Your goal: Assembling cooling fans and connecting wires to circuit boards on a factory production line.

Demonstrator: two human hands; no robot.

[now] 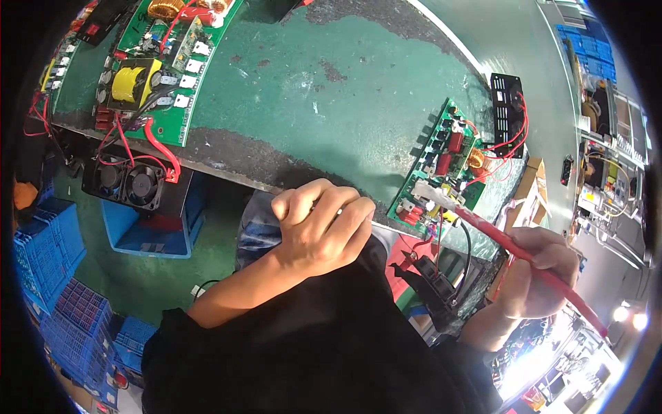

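In my right hand is a long red stick with a whitish, smeared tip; the fingers are closed round its shaft. The tip lies over the lower end of a green circuit board at the right of the bench; I cannot tell whether it touches. This board carries a row of dark parts along its left edge, red blocks and a copper coil. My left hand is closed, fingers curled, at the bench's near edge. Whatever it may hold is hidden.
A larger circuit board with a yellow transformer stands at the left, its twin fans hanging past the edge. A black slotted plate is wired to the right board. Below left are blue crates and a blue bin.
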